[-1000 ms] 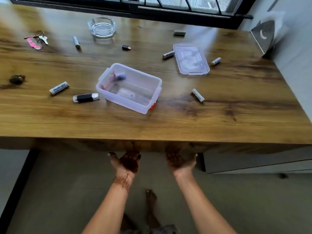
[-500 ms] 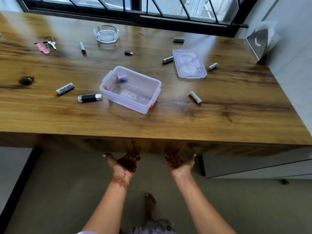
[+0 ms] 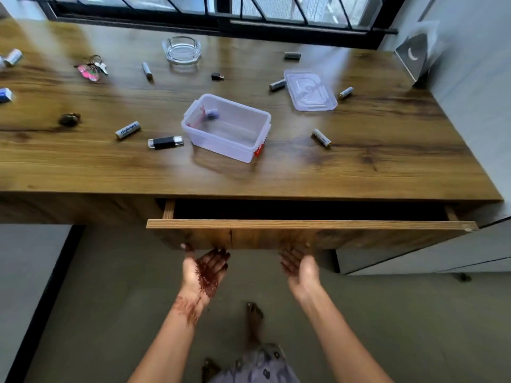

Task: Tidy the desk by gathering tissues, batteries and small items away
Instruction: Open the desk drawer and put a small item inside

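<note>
Head cam, L hand, R hand below drawer front (ajar)

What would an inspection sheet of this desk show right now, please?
Surface: wooden desk, its front drawer partly open.
Job's things: clear box open, lid lying apart from it; batteries scattered around.
Clutter: glass ashtray, keys, USB stick.
Hands: left hand and right hand palm-up below the drawer front, holding nothing.
Cables: nothing seen.
Surroundings: dark-framed window behind; grey wall at right.
</note>
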